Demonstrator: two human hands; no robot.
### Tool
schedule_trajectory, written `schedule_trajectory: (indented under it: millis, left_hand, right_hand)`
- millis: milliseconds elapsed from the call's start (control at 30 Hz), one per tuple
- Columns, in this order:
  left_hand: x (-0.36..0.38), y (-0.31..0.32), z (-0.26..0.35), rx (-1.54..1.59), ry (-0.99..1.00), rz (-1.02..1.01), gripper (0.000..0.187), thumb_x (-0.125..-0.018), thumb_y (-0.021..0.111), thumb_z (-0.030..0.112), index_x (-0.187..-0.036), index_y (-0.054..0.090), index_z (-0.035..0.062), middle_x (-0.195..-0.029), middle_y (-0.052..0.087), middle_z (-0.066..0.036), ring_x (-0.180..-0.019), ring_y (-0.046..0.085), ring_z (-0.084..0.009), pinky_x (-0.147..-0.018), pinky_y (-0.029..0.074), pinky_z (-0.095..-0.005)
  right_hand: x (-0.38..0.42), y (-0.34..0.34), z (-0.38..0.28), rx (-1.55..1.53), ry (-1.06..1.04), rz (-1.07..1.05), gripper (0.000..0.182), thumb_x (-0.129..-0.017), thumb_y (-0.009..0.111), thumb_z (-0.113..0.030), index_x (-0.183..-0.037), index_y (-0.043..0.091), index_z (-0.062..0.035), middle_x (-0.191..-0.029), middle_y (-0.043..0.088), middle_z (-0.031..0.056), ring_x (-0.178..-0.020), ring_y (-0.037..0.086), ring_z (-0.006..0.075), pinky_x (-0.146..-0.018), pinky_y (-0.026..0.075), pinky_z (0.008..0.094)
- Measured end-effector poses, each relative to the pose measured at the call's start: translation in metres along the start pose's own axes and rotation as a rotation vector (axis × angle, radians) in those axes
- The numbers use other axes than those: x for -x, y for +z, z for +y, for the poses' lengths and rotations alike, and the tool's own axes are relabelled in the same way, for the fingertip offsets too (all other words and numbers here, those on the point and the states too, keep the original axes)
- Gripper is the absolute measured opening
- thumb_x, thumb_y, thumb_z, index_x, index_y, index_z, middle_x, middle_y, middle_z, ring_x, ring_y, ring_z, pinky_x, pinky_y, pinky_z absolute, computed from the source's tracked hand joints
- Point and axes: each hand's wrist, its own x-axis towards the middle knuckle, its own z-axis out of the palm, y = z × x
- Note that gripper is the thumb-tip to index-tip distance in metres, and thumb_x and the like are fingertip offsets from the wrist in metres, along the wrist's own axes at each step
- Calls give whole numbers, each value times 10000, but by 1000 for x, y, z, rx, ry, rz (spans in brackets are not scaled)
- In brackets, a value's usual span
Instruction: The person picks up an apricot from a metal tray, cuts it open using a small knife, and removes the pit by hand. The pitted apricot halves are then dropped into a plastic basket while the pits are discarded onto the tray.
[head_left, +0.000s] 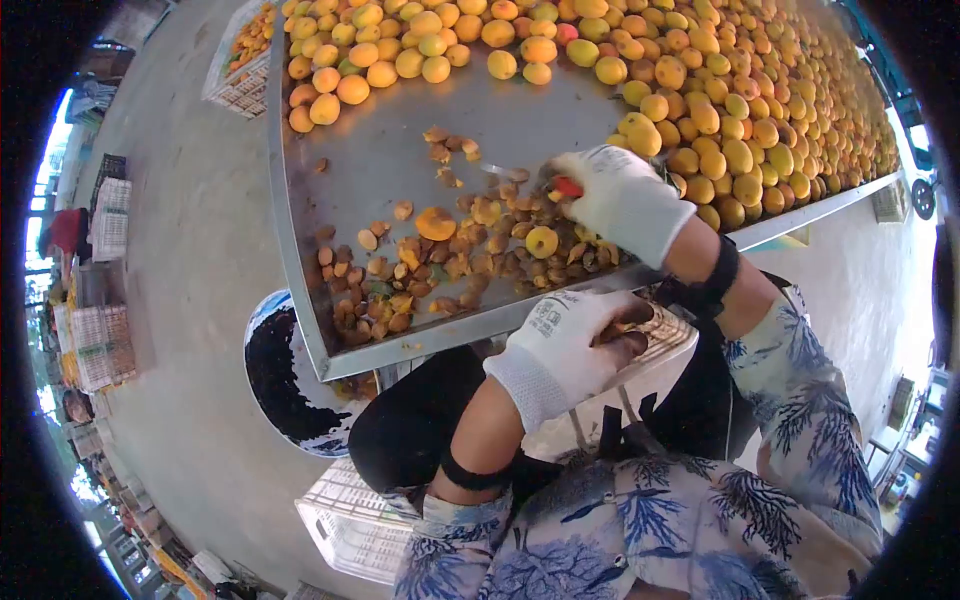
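My right hand (618,200), in a white glove with bare fingertips, is closed around a small knife (567,187) with a red handle. Its thin pale blade points left over a pile of apricot pits (500,240) on the metal tray table (420,110). Below the table's near edge is my left hand (560,345), gloved the same way. Its thumb and fingers are bent but apart, and I see nothing between them. A light plastic crate (660,350) sits under that hand. Among the pits lie an orange apricot half (436,224) and a yellow apricot piece (541,242).
Whole apricots (740,110) cover the far and right parts of the table. A bucket with dark contents (275,370) stands left of my knees, near a white crate (355,525). Another crate of apricots (240,85) is at the far left; stacked crates (100,340) line the side.
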Motion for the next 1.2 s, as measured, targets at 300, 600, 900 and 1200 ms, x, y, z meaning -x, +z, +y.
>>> schedule_trajectory:
  millis: [300,600,900,1200]
  left_hand:
    - [-6,-13,11,845,-168,772,354,-837,649,29,-1179,584,-34,-1076,655,-76,-943,629,-157,-848,492,-288]
    - [-16,-8,1,1073,135,757,525,-759,606,-170,-1265,531,-52,-1177,622,-157,-1024,635,-219,-849,525,-302]
    - [-28,-9,-2,937,83,818,582,-719,597,-189,-1276,529,-34,-1197,608,-168,-1029,622,-225,-813,535,-306]
    - [-36,-2,-9,-365,58,1055,555,-660,724,-37,-1200,603,12,-1155,632,-159,-1081,609,-302,-979,445,-382]
  right_hand:
    - [21,-51,-18,-767,17,84,453,-691,741,-23,-1137,673,-59,-789,674,55,-730,560,78,-700,506,269]
    - [50,-80,-22,-977,253,-50,424,-821,728,-190,-1164,587,17,-874,658,95,-736,585,129,-695,498,280]
    - [72,-75,5,-692,131,79,343,-956,555,-285,-1075,598,34,-706,603,108,-656,590,170,-623,474,324]
    - [69,-83,38,-269,327,32,354,-793,699,-135,-1121,631,-21,-906,694,149,-772,668,249,-731,509,322]
